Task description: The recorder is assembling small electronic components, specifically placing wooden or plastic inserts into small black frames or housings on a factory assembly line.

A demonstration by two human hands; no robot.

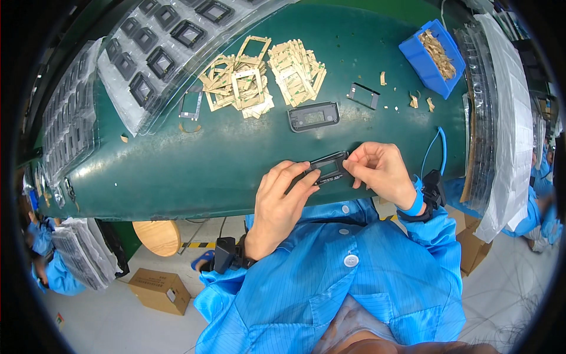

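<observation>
- So the left hand (280,197) has the left end of a black frame (329,169), fingers laid over it.
- Right hand (380,171) is at the other end, thumb and forefinger narrowed to a pinch. Can't tell if they've got the frame's edge or some tiny bit.
- That frame is at the near side of the green table (206,165), between the two hands and a bit tilted.
- Just beyond it sits a dark housing (314,116) with a window, nobody touching it.
- Past that are two messy piles of tan frame-shaped pieces, a left pile (239,82) and a right pile (296,71), right next to each other.
- A thin dark-edged frame (363,95) lies off to the right.
- Far right there's a blue bin (421,65) with tan scraps inside, and a few loose scraps (414,102) near it.
- Upper left: clear tray (178,58) holding rows of dark parts.
</observation>
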